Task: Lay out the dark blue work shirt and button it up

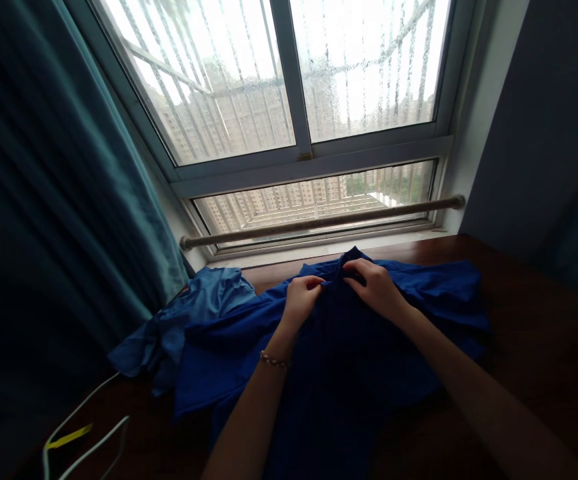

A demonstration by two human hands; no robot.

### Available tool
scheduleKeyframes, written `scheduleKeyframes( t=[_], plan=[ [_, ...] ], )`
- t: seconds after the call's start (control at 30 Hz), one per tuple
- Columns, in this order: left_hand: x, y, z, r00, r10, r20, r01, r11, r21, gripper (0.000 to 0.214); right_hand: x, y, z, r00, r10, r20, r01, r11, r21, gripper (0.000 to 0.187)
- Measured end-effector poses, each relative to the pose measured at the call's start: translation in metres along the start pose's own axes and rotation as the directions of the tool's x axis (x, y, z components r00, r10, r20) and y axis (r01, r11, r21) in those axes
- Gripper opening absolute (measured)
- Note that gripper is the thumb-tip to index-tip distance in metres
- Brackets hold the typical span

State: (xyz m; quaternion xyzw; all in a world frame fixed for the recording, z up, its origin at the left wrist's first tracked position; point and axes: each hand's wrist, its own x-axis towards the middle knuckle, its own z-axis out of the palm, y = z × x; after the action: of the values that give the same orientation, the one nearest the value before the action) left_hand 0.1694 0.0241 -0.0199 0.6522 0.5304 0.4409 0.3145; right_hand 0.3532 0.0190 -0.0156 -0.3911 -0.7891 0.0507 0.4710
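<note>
A dark blue garment (349, 353) lies spread over a dark wooden surface (533, 333) below a window. My left hand (301, 298) is closed, pinching a fold of the blue cloth near its far edge. My right hand (376, 283) is closed too, gripping the same raised fold just to the right. The two hands sit close together, a few centimetres apart. A beaded bracelet (275, 361) circles my left wrist.
A lighter blue cloth (189, 320) is bunched at the garment's left. A teal curtain (59, 200) hangs on the left. A metal rod (319, 222) crosses the window sill. White cables (83, 433) with a yellow tag lie at the lower left.
</note>
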Motion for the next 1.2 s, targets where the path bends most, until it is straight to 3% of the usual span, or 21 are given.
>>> scheduleKeyframes(
  t=[0.13,0.23,0.3,0.4,0.63,1.07,1.2],
  plan=[
    [0.001,0.000,-0.003,0.948,-0.242,0.208,0.303,0.888,-0.346,0.018,-0.004,-0.004,0.007,0.986,-0.110,0.128,0.116,0.992,-0.042,0.012],
    [0.000,-0.001,-0.001,0.878,-0.342,0.336,0.468,0.762,-0.447,0.023,-0.006,-0.001,0.013,0.969,-0.184,0.167,0.202,0.975,-0.098,0.010],
    [0.001,-0.003,0.000,0.852,-0.359,0.381,0.514,0.712,-0.479,0.024,-0.007,0.001,0.015,0.955,-0.239,0.176,0.263,0.956,-0.129,0.011],
    [0.001,-0.004,0.000,0.843,-0.365,0.394,0.529,0.694,-0.488,0.024,-0.008,0.002,0.016,0.939,-0.304,0.160,0.328,0.932,-0.152,0.016],
    [-0.001,-0.002,0.001,0.875,-0.362,0.321,0.477,0.753,-0.452,0.025,-0.009,0.003,0.014,0.914,-0.371,0.165,0.398,0.900,-0.180,0.014],
    [-0.003,0.003,0.001,0.932,-0.298,0.205,0.348,0.894,-0.281,0.016,-0.011,-0.003,0.017,0.922,-0.355,0.152,0.369,0.927,-0.070,0.017],
    [-0.002,0.002,0.004,0.919,-0.342,0.198,0.383,0.893,-0.236,0.015,-0.014,-0.008,0.019,0.911,-0.321,0.259,0.337,0.941,-0.019,0.020]
  ],
)
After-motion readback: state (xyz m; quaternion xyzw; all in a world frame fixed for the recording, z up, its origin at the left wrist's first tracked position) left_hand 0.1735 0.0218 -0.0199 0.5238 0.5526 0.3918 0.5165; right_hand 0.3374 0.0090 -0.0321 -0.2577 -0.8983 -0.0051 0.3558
